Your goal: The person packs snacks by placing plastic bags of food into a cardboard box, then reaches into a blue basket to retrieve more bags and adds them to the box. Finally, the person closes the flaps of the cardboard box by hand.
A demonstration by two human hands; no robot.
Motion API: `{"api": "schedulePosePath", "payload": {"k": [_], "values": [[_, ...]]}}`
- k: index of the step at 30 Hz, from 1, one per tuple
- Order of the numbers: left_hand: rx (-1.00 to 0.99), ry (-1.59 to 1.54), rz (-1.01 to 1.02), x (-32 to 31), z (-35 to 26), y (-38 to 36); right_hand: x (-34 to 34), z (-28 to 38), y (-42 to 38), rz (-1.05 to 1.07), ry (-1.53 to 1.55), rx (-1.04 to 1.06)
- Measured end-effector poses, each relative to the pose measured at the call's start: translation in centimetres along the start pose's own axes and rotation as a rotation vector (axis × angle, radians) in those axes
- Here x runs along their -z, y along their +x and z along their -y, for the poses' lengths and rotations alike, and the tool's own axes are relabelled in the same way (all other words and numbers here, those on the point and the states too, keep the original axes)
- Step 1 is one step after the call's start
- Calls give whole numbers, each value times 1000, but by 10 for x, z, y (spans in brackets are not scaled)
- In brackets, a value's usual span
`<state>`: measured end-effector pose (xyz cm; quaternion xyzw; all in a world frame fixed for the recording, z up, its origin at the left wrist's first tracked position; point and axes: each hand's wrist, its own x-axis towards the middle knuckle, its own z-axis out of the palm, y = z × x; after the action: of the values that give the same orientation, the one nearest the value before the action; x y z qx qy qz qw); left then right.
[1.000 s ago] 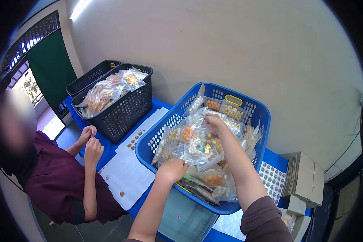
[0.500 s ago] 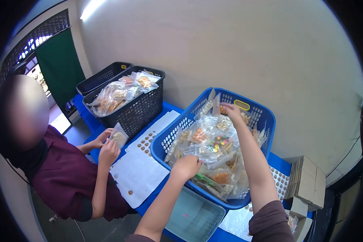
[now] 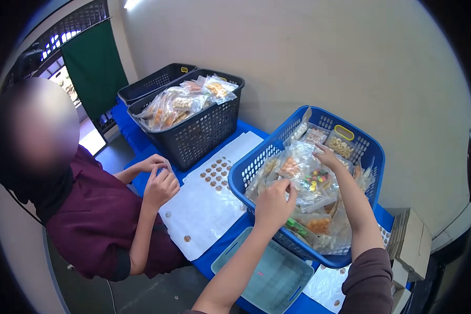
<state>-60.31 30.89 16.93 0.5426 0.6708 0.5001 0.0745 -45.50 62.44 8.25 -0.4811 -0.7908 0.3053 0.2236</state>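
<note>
A blue basket point(image 3: 239, 184) holds many clear plastic bags of snacks point(image 3: 317, 179). Over its near left part is my left hand point(image 3: 277, 201), thumb and fingers bent toward each other; whether anything is between them cannot be made out. My right hand point(image 3: 327, 158) reaches into the back half of the basket, its fingers at the bags near the yellow handle label. What it touches exactly is partly hidden.
A co-worker point(image 3: 104, 220) at the left holds both hands together beside a black basket point(image 3: 193, 138) full of bags. Sticker sheets point(image 3: 201, 209) and a grey-green tray point(image 3: 261, 303) lie on the blue table; flattened cardboard point(image 3: 411, 240) stands right.
The view has shifted, so baskets appear further right. My right hand has come down and nearer from the basket's back edge. The co-worker's bag is no longer plainly visible.
</note>
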Motion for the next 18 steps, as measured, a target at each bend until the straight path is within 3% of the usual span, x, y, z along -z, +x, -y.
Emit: {"api": "schedulePosePath", "payload": {"k": [4, 7, 9, 10, 13, 15, 18], "values": [[15, -134, -22, 3, 3, 2, -13, -14, 21, 158, 97, -141], [70, -171, -8, 4, 0, 3, -32, -33, 32, 29, 307, -142], [48, -251, -106, 4, 0, 4, -47, -37, 43, -328, 405, -68], [55, -249, -97, 5, 0, 5, -50, -37, 45, -371, 359, -41], [76, -256, -100, 4, 0, 8, -16, -2, 32, -503, 435, -105], [92, -158, -26, 3, 2, 9, 18, -6, 44, -597, 529, -31], [89, -182, -14, 1, 4, 10, 64, 30, 22, -475, 637, 24]]}}
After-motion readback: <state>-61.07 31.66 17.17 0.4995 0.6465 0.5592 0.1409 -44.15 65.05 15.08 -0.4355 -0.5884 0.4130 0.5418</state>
